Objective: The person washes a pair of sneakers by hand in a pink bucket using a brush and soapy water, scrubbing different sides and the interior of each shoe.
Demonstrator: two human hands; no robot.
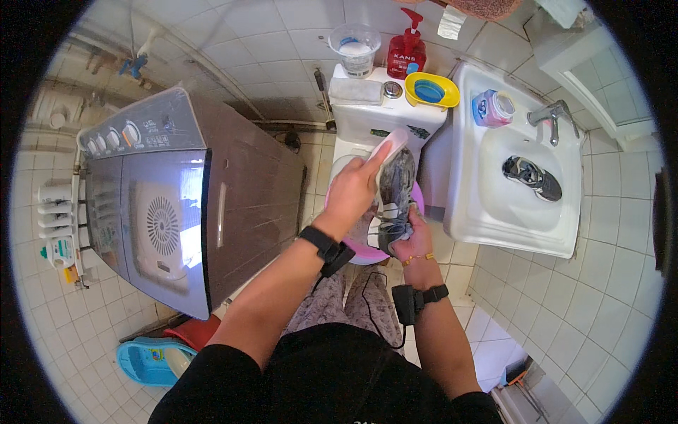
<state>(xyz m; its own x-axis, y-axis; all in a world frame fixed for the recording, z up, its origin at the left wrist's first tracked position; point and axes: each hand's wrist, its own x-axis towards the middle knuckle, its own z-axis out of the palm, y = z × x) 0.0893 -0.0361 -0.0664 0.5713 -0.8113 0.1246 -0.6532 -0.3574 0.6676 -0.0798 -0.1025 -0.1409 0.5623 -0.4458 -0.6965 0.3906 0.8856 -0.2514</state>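
My left hand (355,185) is closed around a pale pink scrubbing brush (397,140), pressed along the side of a wet, dark grey sneaker (397,182). Bristles are hidden from this angle. At the heel end, the fingers of my right hand (414,234) grip the sneaker, which is tilted with its toe pointing away from me. Below both hands is a pink basin (365,254), mostly covered by the sneaker and my left hand. A second black and grey sneaker (534,179) lies in the white sink (487,225) on the right.
Behind the basin stands a white toilet (367,120) with a red pump bottle (407,53), clear plastic tub (355,51), folded cloth (355,92) and yellow soap dish (452,97) on its tank. A washing machine (247,184) fills the left. The sink carries a tap (554,120) and a pink-blue container (492,108).
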